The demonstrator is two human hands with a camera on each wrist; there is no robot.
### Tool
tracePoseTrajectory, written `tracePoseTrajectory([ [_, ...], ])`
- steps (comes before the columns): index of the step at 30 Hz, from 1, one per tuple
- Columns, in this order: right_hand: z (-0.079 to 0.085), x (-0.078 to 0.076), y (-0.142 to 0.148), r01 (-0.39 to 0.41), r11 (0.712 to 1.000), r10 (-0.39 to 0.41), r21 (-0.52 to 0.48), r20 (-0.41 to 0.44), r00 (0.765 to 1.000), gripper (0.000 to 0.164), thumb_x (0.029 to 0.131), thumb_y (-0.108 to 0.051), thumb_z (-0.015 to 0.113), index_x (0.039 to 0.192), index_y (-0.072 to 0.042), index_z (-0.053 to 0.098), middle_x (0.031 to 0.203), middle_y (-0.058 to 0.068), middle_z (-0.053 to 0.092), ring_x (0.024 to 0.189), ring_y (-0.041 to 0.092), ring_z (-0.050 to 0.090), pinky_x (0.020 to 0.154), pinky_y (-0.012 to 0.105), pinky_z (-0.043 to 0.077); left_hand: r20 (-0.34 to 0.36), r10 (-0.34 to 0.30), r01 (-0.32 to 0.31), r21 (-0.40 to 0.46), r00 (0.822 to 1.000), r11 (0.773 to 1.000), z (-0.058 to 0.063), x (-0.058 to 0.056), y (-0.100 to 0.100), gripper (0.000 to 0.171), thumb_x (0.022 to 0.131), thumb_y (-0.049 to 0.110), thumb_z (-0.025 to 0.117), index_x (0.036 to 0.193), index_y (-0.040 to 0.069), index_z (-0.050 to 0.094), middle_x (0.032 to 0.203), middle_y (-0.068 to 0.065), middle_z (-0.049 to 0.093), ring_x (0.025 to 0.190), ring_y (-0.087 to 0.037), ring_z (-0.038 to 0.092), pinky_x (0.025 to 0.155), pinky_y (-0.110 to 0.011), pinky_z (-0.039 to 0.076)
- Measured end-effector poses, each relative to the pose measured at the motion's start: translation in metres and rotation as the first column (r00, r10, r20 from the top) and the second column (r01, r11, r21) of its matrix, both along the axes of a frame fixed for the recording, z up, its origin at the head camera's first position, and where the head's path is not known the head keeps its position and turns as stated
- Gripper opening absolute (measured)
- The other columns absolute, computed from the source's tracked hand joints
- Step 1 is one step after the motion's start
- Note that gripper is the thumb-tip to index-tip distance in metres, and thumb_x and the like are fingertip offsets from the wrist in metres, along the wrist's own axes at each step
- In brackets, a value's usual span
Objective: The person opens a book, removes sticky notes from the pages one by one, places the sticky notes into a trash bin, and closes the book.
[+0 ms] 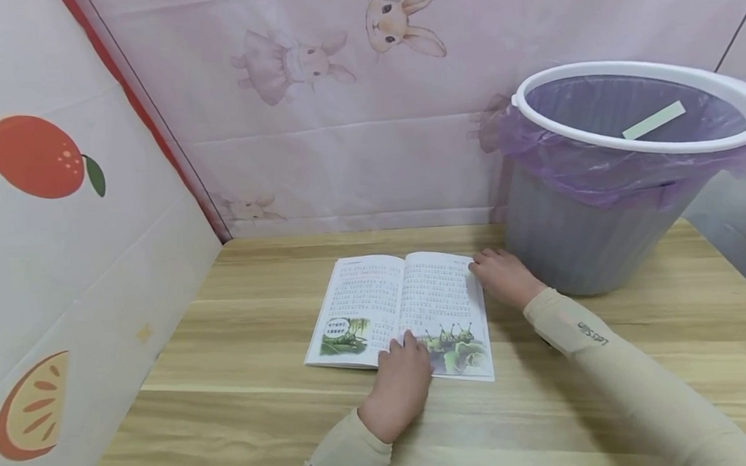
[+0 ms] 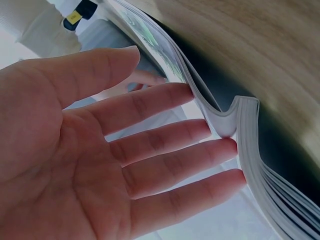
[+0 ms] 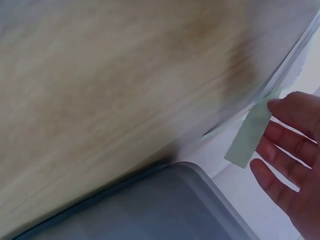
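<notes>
An open picture book [image 1: 436, 289] lies on the table with printed text and green insect pictures on both pages. My left hand [image 1: 401, 386] rests at its lower edge by the spine. In the left wrist view its fingers [image 2: 170, 150] are nearly straight, with the tips against the bent pages. At the upper right edge of the book is my right hand [image 1: 505, 277]. The right wrist view shows it pinching a pale green paper strip [image 3: 248, 135] between thumb and fingers, beside the book's edge. The head view hides this strip.
A grey bin [image 1: 575, 229] with a purple liner and white rim stands on the wooden table [image 1: 240, 352], close to the right hand. Another pale green strip [image 1: 653, 120] shows inside it. Printed cloth walls [image 1: 344, 157] border the table behind and at left.
</notes>
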State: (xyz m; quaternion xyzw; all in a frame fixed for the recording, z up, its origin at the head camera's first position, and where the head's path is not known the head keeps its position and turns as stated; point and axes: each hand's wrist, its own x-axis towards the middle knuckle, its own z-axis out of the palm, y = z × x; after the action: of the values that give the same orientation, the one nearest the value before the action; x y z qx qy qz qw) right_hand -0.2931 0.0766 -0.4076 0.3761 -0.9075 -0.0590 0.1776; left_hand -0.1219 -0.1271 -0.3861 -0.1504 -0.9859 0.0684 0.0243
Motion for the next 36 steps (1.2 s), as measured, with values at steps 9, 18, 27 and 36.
tracePoseTrajectory([
  [9,0.003,-0.001,0.002,0.078,0.997,-0.079,0.012,0.031,0.996,0.016,0.08,0.004,0.07,0.095,0.0,0.069,0.095,0.014,0.068,0.086,0.031,0.062,0.077,0.045,0.052,-0.027,-0.012,0.012,-0.014,1.0,1.0,0.0,-0.001,0.001,0.038,0.092,0.033,0.063,0.108,0.0,0.068,0.116,-0.015,0.062,0.088,-0.028,0.063,0.067,-0.04,0.054],
  [18,0.005,-0.002,0.004,0.115,0.992,-0.113,-0.044,0.04,0.993,0.016,0.078,0.008,0.067,0.091,0.0,0.068,0.09,0.014,0.068,0.084,0.032,0.062,0.075,0.047,0.052,-0.02,-0.01,0.01,-0.014,1.0,1.0,0.001,-0.002,0.003,0.038,0.092,0.033,0.063,0.111,0.0,0.068,0.119,-0.015,0.062,0.091,-0.029,0.063,0.069,-0.04,0.054],
  [27,0.007,-0.003,0.007,0.118,0.984,-0.114,-0.132,0.038,0.993,0.011,0.077,0.01,0.065,0.085,0.002,0.067,0.081,0.014,0.066,0.073,0.032,0.062,0.063,0.045,0.053,-0.007,0.004,-0.004,0.003,1.0,1.0,0.001,-0.002,0.005,0.038,0.092,0.033,0.063,0.108,-0.001,0.068,0.116,-0.016,0.061,0.089,-0.029,0.063,0.068,-0.04,0.054],
  [36,0.053,0.024,0.002,-0.054,0.935,0.021,-0.35,-0.096,0.995,0.006,0.081,0.003,0.068,0.086,0.002,0.065,0.08,0.012,0.059,0.069,0.029,0.057,0.058,0.041,0.051,-0.017,0.02,-0.02,-0.003,1.0,1.0,0.0,-0.001,0.003,0.04,0.09,0.035,0.065,0.109,0.0,0.068,0.118,-0.015,0.062,0.091,-0.03,0.063,0.068,-0.04,0.054],
])
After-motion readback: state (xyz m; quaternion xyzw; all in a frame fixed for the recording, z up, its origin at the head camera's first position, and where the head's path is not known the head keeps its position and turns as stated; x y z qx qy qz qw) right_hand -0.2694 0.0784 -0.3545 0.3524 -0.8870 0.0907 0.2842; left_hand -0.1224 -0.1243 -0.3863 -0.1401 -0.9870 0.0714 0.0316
